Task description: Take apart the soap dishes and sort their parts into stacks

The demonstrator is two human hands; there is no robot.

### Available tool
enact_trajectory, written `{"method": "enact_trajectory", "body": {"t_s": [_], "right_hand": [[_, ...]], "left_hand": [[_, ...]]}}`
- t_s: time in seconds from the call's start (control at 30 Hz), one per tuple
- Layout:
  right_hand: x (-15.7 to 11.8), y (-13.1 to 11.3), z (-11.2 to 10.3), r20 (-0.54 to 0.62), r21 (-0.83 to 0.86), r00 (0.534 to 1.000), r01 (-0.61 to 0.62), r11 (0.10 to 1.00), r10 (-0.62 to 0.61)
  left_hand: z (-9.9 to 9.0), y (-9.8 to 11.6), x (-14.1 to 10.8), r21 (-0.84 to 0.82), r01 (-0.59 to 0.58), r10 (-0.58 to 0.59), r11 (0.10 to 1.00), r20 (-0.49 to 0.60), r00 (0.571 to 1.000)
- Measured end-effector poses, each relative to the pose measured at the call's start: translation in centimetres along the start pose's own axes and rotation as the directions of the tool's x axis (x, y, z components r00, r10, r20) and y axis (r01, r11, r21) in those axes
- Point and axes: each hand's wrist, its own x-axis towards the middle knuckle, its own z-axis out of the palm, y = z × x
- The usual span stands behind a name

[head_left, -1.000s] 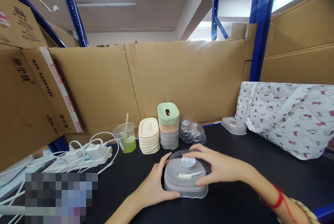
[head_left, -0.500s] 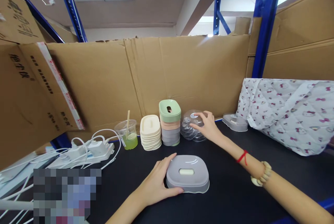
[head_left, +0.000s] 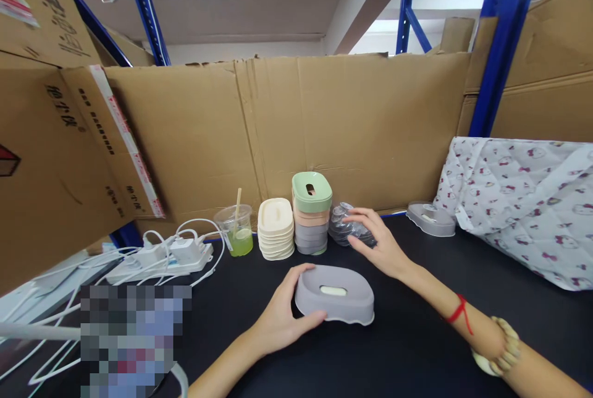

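My left hand [head_left: 288, 317] grips the left end of a grey oval plastic piece [head_left: 349, 302], which has a slot showing something white in its top. The piece is over the black table surface, and its shadowed underside is hidden. My right hand [head_left: 377, 246] has its fingers apart and holds nothing; it is beside the clear plastic lids [head_left: 340, 228] and partly covers them. Left of the lids stands a stack of green, peach and grey pieces, its green top [head_left: 319, 197] uppermost. A stack of cream lids [head_left: 277, 225] stands beside it.
A cup of green drink [head_left: 241, 240] with a straw stands left of the stacks. White cables and a power strip [head_left: 171, 265] lie farther left. Another grey piece [head_left: 433, 220] sits at the back right, by a patterned bag [head_left: 532, 200]. Cardboard [head_left: 361, 120] walls the back.
The camera view has shifted. My right hand has drawn back a little from the clear lids, which now sit lower. The grey piece in my left hand is tilted differently.
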Motion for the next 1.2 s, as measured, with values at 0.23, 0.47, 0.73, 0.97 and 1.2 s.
{"method": "enact_trajectory", "body": {"t_s": [0.23, 0.47, 0.73, 0.97, 1.2], "right_hand": [[-1.5, -3.0, 0.5, 0.560, 0.277, 0.828, -0.171, 0.946, -0.014], [-2.1, -3.6, 1.9, 0.537, 0.439, 0.843, -0.319, 0.840, 0.039], [0.3, -3.6, 0.1, -0.067, 0.307, 0.997, 0.057, 0.950, -0.038], [8.9, -4.9, 0.0, -0.531, -0.125, 0.847, -0.062, 0.990, -0.014], [11.1, -6.8, 3.5, -0.308, -0.265, 0.906, -0.375, 0.888, 0.291]], "left_hand": [[0.1, 1.5, 0.2, -0.419, -0.017, -0.122, 0.908, -0.302, 0.946], [-0.3, 1.7, 0.1, -0.605, 0.012, -0.198, 0.796, -0.242, 0.950], [-0.8, 1.7, 0.6, -0.637, 0.070, -0.240, 0.768, -0.186, 0.953], [0.4, 1.0, 0.6, -0.588, 0.050, -0.191, 0.807, -0.179, 0.965], [0.2, 1.1, 0.0, -0.544, 0.053, -0.164, 0.837, -0.157, 0.974]]}}
